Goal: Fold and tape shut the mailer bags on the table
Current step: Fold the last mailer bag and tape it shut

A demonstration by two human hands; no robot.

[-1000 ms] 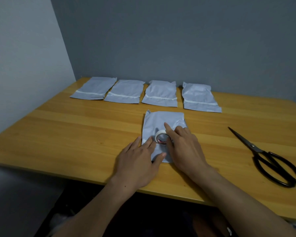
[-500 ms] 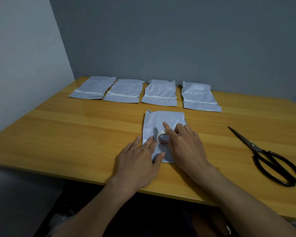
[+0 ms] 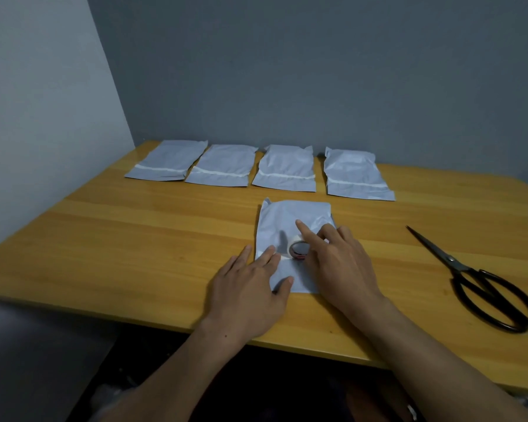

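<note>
We tape the bag (image 3: pixel 287 217) at the centre of the table (image 3: pixel 134 239); our left hand (image 3: pixel 250 287), flat with fingers straight, pins the tape end (image 3: pixel 282 256) at the bag's 7 o'clock; our right hand (image 3: pixel 339 263) grasps the tape roll (image 3: pixel 299 250); next, in our judgement: draw tape toward 3 o'clock, then cut with the scissors (image 3: pixel 476 278).

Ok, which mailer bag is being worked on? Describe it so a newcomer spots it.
On the wooden table, four mailer bags lie in a row along the far edge. The current bag lies alone nearer the person, in front of that row. Unlike those four, it has both hands on it: the left hand pressing flat, the right hand holding a tape roll.
</note>
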